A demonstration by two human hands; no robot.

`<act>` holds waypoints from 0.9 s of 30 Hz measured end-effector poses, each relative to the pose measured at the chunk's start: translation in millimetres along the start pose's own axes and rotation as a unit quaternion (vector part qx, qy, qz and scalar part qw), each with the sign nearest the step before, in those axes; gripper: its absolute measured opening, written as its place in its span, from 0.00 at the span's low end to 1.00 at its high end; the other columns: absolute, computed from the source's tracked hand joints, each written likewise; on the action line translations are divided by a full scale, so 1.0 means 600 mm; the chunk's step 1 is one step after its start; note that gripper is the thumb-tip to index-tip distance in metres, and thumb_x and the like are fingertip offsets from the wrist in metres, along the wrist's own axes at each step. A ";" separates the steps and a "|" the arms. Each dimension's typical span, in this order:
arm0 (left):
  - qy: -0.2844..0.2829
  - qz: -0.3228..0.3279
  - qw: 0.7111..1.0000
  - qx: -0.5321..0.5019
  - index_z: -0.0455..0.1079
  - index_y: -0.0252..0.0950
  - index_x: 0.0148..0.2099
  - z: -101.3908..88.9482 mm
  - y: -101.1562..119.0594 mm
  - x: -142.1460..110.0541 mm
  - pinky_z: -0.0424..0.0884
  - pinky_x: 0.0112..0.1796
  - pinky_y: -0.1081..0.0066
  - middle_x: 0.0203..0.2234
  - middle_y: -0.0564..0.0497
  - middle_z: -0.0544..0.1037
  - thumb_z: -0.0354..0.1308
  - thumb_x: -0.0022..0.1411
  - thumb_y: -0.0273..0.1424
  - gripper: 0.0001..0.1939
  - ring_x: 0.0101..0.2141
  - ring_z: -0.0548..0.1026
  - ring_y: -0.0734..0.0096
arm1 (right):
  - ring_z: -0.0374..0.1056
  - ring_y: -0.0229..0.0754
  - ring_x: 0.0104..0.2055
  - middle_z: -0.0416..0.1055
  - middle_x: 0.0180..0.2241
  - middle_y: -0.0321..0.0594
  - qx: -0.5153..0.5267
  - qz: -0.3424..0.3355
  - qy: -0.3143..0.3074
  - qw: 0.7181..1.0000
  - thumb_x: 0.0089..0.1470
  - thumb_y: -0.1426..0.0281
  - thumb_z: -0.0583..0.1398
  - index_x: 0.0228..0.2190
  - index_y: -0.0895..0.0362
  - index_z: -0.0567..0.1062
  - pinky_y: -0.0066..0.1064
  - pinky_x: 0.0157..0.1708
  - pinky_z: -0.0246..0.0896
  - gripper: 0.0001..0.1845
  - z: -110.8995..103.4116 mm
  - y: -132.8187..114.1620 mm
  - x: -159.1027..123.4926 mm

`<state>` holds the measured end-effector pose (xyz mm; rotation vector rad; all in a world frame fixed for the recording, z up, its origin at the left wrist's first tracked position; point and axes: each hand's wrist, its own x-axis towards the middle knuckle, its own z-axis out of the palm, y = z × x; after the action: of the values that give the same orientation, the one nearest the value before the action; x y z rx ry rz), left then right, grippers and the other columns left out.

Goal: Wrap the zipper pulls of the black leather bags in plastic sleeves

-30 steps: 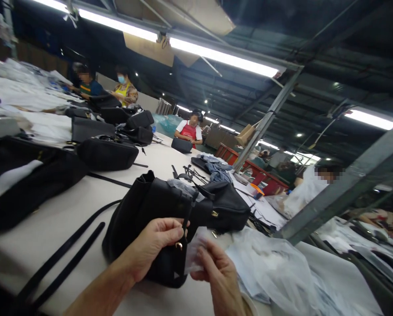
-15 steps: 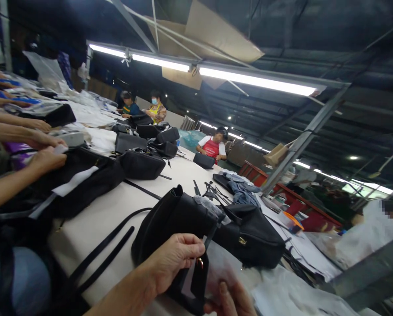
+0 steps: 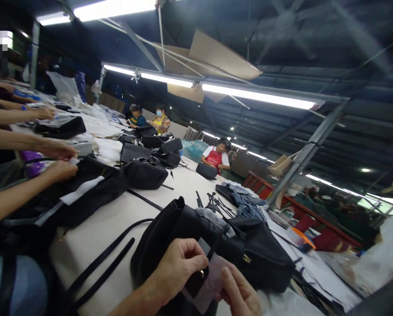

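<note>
My left hand (image 3: 179,268) pinches a narrow black leather tab (image 3: 196,281) with a small gold metal fitting (image 3: 202,274), which belongs to a black leather handbag (image 3: 170,245). My right hand (image 3: 239,293) sits just beside it, its fingers on a translucent whitish sheet (image 3: 207,283) pressed up against the tab. A second black bag section (image 3: 264,256) with a gold clasp lies behind, touching the first. Two long black straps (image 3: 100,263) lie on the table to the left of my hands.
The white work table (image 3: 94,232) runs away to the left, with several black bags along it. Co-workers' hands (image 3: 58,162) work on a black bag (image 3: 91,186) at the left. Loose black cords (image 3: 216,204) and blue cloth lie farther on; papers and a metal post stand right.
The view has swung left and slightly down since earlier. My hands have come closer together, with the translucent sheet now over the tab and the gold fitting.
</note>
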<state>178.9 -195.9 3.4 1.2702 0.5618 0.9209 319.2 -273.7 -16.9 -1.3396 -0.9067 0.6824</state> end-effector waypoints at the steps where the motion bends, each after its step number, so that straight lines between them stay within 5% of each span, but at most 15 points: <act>1: 0.002 0.008 1.000 0.018 0.68 0.33 0.23 0.002 0.000 -0.001 0.59 0.26 0.73 0.18 0.55 0.69 0.61 0.48 0.32 0.08 0.23 0.65 0.75 | 0.64 0.40 0.22 0.72 0.20 0.37 0.000 0.003 -0.012 1.000 0.41 0.44 0.66 0.37 0.56 0.82 0.29 0.23 0.62 0.31 0.003 -0.011 0.007; 5: 0.014 0.031 0.997 0.064 0.67 0.34 0.24 0.007 -0.002 -0.006 0.60 0.26 0.73 0.19 0.55 0.70 0.59 0.52 0.30 0.07 0.24 0.66 0.75 | 0.68 0.43 0.31 0.75 0.26 0.38 0.000 0.025 -0.081 0.996 0.41 0.51 0.69 0.32 0.57 0.81 0.27 0.29 0.62 0.23 0.022 -0.041 0.029; 8: 0.012 0.042 0.999 0.024 0.67 0.34 0.28 0.002 -0.009 -0.008 0.63 0.28 0.74 0.21 0.55 0.72 0.59 0.51 0.26 0.03 0.25 0.68 0.74 | 0.65 0.39 0.29 0.73 0.25 0.36 0.007 0.043 -0.112 0.993 0.41 0.53 0.70 0.26 0.58 0.79 0.26 0.28 0.60 0.20 0.028 -0.049 0.039; 12: 0.008 0.007 0.996 -0.091 0.63 0.37 0.42 -0.016 -0.027 -0.007 0.65 0.30 0.74 0.24 0.56 0.77 0.64 0.47 0.24 0.20 0.26 0.72 0.74 | 0.62 0.37 0.28 0.71 0.25 0.34 0.022 0.039 -0.095 0.994 0.43 0.54 0.69 0.28 0.58 0.79 0.25 0.27 0.58 0.19 0.028 -0.046 0.045; 18: -0.025 -0.073 0.989 -0.126 0.64 0.35 0.30 -0.025 -0.044 -0.005 0.62 0.22 0.78 0.16 0.60 0.69 0.68 0.42 0.29 0.15 0.18 0.67 0.78 | 0.62 0.38 0.29 0.71 0.26 0.34 0.030 0.041 -0.077 0.996 0.42 0.54 0.70 0.29 0.56 0.78 0.26 0.29 0.59 0.19 0.032 -0.034 0.046; 27: -0.009 -0.018 0.995 -0.099 0.60 0.38 0.32 -0.017 -0.049 -0.018 0.63 0.17 0.79 0.15 0.63 0.62 0.65 0.50 0.40 0.18 0.15 0.61 0.80 | 0.68 0.43 0.31 0.73 0.26 0.36 0.004 0.017 -0.084 0.996 0.43 0.53 0.68 0.28 0.56 0.77 0.31 0.34 0.64 0.19 0.030 -0.036 0.051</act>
<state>172.9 -200.4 -28.8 1.0862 0.4658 0.9109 317.1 -241.3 9.2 -1.3067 -1.0161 0.8352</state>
